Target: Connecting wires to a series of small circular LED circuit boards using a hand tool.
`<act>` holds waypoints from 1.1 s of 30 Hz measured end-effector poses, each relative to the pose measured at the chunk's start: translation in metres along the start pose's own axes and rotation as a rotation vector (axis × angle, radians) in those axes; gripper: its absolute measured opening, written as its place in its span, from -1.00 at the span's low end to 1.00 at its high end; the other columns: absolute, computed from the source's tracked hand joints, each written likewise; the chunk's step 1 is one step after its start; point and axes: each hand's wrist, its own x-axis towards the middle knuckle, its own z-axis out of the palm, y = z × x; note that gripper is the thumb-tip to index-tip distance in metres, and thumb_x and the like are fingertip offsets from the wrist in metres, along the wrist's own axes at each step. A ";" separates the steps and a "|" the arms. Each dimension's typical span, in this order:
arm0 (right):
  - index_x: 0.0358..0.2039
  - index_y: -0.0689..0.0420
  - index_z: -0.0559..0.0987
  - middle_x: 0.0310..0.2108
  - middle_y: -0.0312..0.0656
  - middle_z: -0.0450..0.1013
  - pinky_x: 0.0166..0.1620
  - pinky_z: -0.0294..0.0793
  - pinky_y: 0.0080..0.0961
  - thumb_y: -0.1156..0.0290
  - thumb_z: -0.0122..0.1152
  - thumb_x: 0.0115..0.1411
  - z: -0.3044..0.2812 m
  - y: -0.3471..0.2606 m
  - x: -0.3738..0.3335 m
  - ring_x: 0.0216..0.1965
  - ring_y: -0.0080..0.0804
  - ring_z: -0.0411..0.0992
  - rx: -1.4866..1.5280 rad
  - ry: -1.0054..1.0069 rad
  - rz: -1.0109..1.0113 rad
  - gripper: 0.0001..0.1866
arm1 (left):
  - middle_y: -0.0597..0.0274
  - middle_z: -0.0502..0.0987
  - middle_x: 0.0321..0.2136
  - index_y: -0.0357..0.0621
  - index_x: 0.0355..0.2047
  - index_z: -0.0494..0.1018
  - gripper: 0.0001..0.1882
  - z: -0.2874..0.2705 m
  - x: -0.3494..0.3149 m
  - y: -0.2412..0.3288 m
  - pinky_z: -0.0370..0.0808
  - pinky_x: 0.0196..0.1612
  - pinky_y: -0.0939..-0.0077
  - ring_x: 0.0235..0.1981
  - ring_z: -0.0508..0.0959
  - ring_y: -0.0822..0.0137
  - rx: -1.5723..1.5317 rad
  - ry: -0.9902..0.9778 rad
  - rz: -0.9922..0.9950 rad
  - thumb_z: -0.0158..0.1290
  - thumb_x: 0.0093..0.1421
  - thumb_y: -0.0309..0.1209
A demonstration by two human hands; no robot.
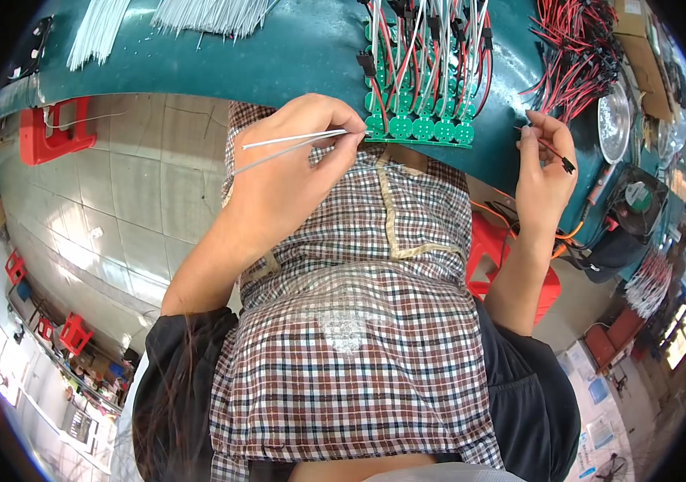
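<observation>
My left hand [299, 157] is closed, thumb and fingertips pinching two thin white wires [278, 141] at the left edge of a green circuit board panel [423, 128]. The panel consists of joined round boards and lies at the table's near edge. Red, black and white wires [431, 48] with black plugs rise from its rows. Off to the right, my right hand [547, 165] pinches a short red-and-black cable, whose black connector [568, 165] hangs out beside the palm. The cable's other end shows at the fingertips.
Bundles of white wires [214, 14] lie at the far left of the green table [278, 64]. A heap of red-and-black cables [576, 56] is at the far right, beside a clear round dish [613, 124] and a black fan [640, 197]. A red stool [58, 132] stands left.
</observation>
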 end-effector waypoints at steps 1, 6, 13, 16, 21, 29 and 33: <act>-0.14 0.24 0.59 -0.31 -0.26 0.45 -0.21 0.47 -0.58 0.57 0.18 0.26 0.000 0.000 0.000 -0.32 -0.57 0.44 0.000 0.000 0.001 -0.84 | 0.19 0.63 -0.34 -0.19 -0.31 0.53 -0.88 0.000 0.000 0.000 0.60 -0.36 0.53 -0.36 0.68 0.33 -0.003 -0.002 0.005 0.21 0.13 -0.57; -0.15 0.23 0.60 -0.32 -0.27 0.45 -0.23 0.46 -0.59 0.58 0.18 0.26 0.001 -0.002 0.000 -0.33 -0.58 0.44 -0.007 0.008 -0.015 -0.84 | 0.22 0.63 -0.36 -0.15 -0.32 0.53 -0.86 -0.002 0.000 -0.001 0.55 -0.41 0.50 -0.41 0.65 0.29 0.068 0.014 0.054 0.22 0.09 -0.57; -0.14 0.21 0.60 -0.33 -0.28 0.45 -0.25 0.45 -0.58 0.57 0.18 0.26 0.002 0.000 0.000 -0.34 -0.58 0.44 -0.016 0.015 -0.054 -0.84 | 0.25 0.60 -0.41 -0.12 -0.37 0.52 -0.84 0.000 0.000 0.001 0.52 -0.42 0.48 -0.45 0.62 0.23 0.133 0.043 0.130 0.22 0.03 -0.60; -0.14 0.21 0.60 -0.34 -0.28 0.45 -0.26 0.45 -0.58 0.57 0.19 0.26 0.001 0.000 -0.001 -0.34 -0.58 0.44 -0.030 0.012 -0.047 -0.84 | 0.25 0.59 -0.42 -0.11 -0.38 0.50 -0.83 0.000 0.000 0.002 0.52 -0.43 0.46 -0.46 0.61 0.23 0.145 0.035 0.143 0.21 0.02 -0.62; -0.13 0.20 0.60 -0.33 -0.28 0.45 -0.27 0.45 -0.59 0.57 0.19 0.26 0.002 -0.002 -0.001 -0.35 -0.58 0.43 -0.025 0.028 -0.061 -0.83 | 0.24 0.56 -0.45 -0.11 -0.37 0.48 -0.81 0.000 0.002 0.003 0.51 -0.44 0.42 -0.48 0.59 0.22 0.180 0.044 0.203 0.20 0.02 -0.63; -0.13 0.24 0.58 -0.35 -0.27 0.52 -0.27 0.47 -0.64 0.58 0.28 0.22 0.002 -0.008 -0.002 -0.38 -0.61 0.46 0.042 0.071 -0.005 -0.80 | 0.26 0.55 -0.48 -0.09 -0.35 0.46 -0.80 0.001 0.004 0.011 0.51 -0.42 0.40 -0.48 0.60 0.22 0.308 0.021 0.237 0.24 0.03 -0.57; -0.18 0.28 0.58 -0.37 -0.22 0.57 -0.28 0.50 -0.65 0.57 0.34 0.18 0.000 -0.006 -0.003 -0.40 -0.60 0.51 0.128 0.136 0.008 -0.80 | 0.23 0.64 -0.41 -0.22 -0.37 0.53 -0.86 0.002 0.008 0.012 0.60 -0.33 0.57 -0.42 0.67 0.38 0.230 -0.046 0.084 0.28 0.09 -0.54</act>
